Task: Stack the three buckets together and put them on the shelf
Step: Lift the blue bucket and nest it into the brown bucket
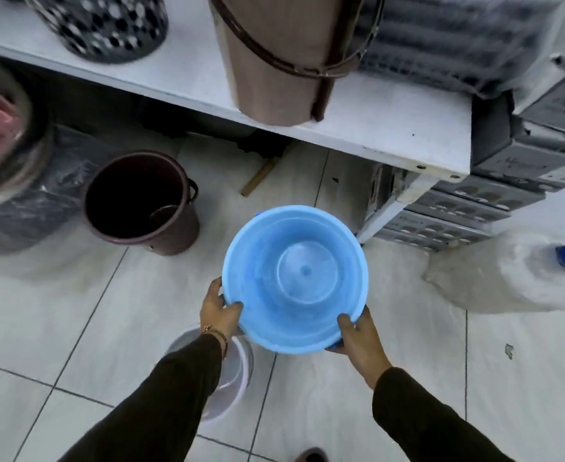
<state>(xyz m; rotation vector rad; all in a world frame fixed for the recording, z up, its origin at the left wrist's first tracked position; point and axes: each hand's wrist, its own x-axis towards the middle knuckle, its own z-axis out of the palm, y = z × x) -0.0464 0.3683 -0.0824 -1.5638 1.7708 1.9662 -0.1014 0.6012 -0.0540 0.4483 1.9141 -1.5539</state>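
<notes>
Blue bucket (294,278): one, sitting at frame centre above the tiled floor (74,311), empty, mouth facing the camera. Left hand (219,311) and right hand (358,331) are both gripping its near rim, thumbs hooking inside. Dark maroon bucket (141,203): one, standing upright on the floor at centre left, its interior too dark to read. White bucket (224,378): one, lying below the left forearm, partly hidden. Shelf (374,128), running across the upper frame, is carrying one tan bucket (274,61) and one patterned bin (104,25).

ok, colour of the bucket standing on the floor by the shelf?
Dark maroon bucket, head view.
</notes>
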